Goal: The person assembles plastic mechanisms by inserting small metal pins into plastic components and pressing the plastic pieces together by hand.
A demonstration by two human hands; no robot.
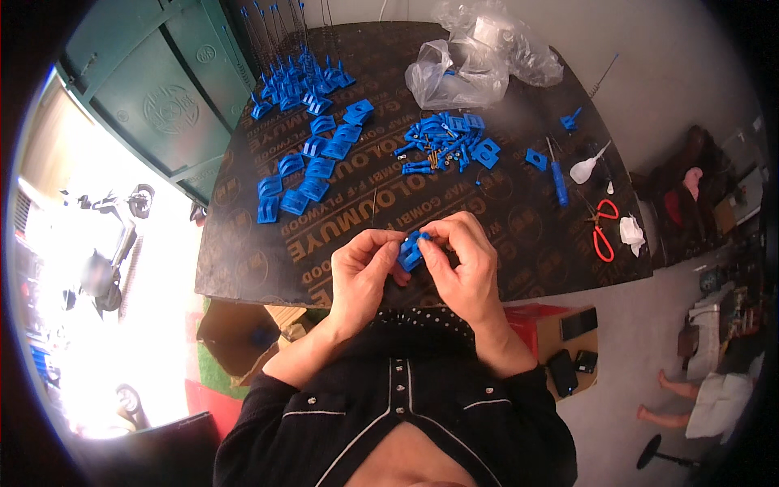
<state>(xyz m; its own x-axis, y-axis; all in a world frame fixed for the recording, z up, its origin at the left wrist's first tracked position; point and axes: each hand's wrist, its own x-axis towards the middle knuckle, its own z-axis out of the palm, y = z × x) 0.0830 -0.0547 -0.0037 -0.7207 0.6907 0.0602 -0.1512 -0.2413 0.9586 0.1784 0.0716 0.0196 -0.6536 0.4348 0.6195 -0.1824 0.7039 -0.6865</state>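
At the table's near edge, a small blue plastic part [411, 252] is held between both hands. My left hand [359, 272] pinches its left side with thumb and fingers. On the other side, my right hand [465, 264] has its thumb and bent fingers closed on the same part. A thin dark wire [374, 207] stands up beside the left fingertips; where its lower end goes is hidden. The fingers cover much of the blue part, so its full shape cannot be made out.
Curved blue pieces [315, 168] lie in rows at left, before blue parts with upright wires [300, 85]. Small blue parts and screws [446, 142] are heaped centrally, near plastic bags [458, 77]. At right lie a screwdriver [559, 183], white squeeze bottle [584, 169] and red-handled scissors [602, 235].
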